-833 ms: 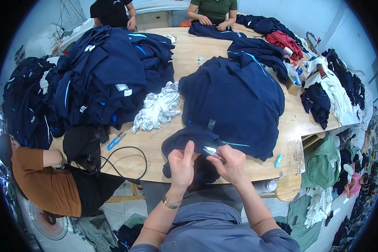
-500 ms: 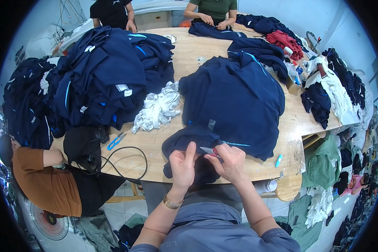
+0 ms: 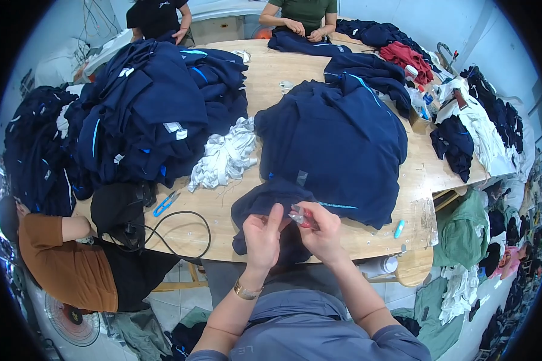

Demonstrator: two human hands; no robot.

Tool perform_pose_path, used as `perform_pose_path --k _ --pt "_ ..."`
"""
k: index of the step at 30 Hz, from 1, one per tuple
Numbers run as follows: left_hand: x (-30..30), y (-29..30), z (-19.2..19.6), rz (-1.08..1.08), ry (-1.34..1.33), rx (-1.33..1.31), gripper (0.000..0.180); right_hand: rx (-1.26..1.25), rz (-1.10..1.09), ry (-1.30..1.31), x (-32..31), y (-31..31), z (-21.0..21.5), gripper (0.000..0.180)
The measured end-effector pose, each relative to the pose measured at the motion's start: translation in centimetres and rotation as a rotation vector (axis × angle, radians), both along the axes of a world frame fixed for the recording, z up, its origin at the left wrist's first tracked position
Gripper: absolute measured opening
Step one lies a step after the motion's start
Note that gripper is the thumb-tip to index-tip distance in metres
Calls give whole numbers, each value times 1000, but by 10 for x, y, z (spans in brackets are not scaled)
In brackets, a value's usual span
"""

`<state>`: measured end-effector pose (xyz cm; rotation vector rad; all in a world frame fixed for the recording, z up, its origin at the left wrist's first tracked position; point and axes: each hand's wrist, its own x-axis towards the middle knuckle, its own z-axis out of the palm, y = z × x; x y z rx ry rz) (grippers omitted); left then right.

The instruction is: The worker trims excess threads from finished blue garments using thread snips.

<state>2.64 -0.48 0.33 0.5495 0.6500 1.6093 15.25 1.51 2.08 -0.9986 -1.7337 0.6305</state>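
Note:
At the near table edge, my left hand (image 3: pixel 262 239) pinches a dark navy garment (image 3: pixel 264 195), thumb up, with the cloth bunched under its fingers. My right hand (image 3: pixel 323 233) is closed round small red-handled thread snips (image 3: pixel 301 216), close beside the left thumb. The blades point up and left, over the garment. Whether they touch a thread is too small to tell. Just beyond my hands lies a wide stack of navy garments (image 3: pixel 334 144) with a light blue trim.
White cloth strips (image 3: pixel 226 155) lie left of the stack, near blue thread snips (image 3: pixel 164 204) and a black cable (image 3: pixel 208 234). A big navy clothing heap (image 3: pixel 150 102) stands farther left. A cyan marker (image 3: pixel 399 229) rests at right. People sit at the left and far sides.
My right hand has shifted slightly left toward my left thumb, and the snips have turned in its fingers. My left hand keeps its hold. A far person's hand has moved slightly left.

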Motion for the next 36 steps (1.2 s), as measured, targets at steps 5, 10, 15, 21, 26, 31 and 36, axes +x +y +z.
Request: perform_pose_path --k 5,10,15,21,26,31,36 --pt "1 -1 8 63 119 23 18 -359 220 193 3 1 1 5" --pt "-11 3 18 -56 -64 -58 20 -705 449 575 16 -8 10 9" --pt "-10 4 21 -78 -129 -93 20 -206 95 112 17 0 -3 20" --pt "-10 3 15 -61 -86 -57 20 93 -45 -272 13 -1 -3 31" --pt "-6 2 15 -21 -44 -25 17 123 -59 -345 12 1 1 32" --pt "-5 2 15 6 -21 -28 17 135 -61 -327 14 2 -1 32" --pt "-6 3 13 2 -28 -56 12 115 -4 -343 16 1 2 34"
